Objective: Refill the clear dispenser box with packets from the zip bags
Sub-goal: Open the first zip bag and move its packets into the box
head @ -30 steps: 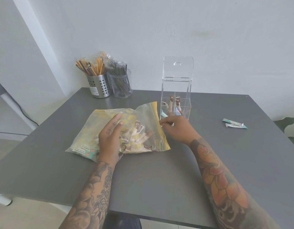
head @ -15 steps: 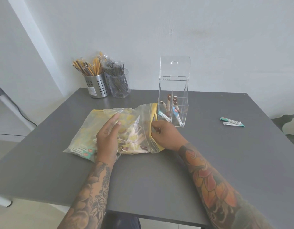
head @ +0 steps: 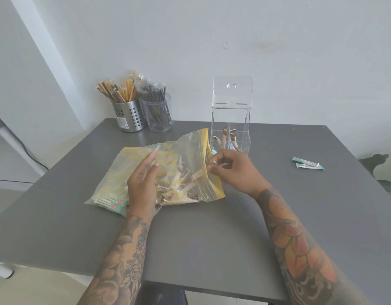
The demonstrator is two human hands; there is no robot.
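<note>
Both hands were at the zip bag (head: 168, 170) on the grey table (head: 212, 238): the left hand (head: 144, 183) lay flat on top with straight fingers, while the right hand (head: 232, 170) pinched a packet (head: 197, 175) at the bag's yellow mouth. Just behind stood the clear dispenser box (head: 230, 119), lid up, a few packets inside. Two loose packets (head: 307, 162) lay well to the right.

We note bare grey table (head: 201, 249) in front of the zip bag (head: 168, 172). The clear dispenser box (head: 230, 128) stands just behind the bag's mouth, lid raised. Two loose packets (head: 307, 162) lie well right. Steel holder (head: 128, 114) and clear cup (head: 160, 115) block the far-left corner.
</note>
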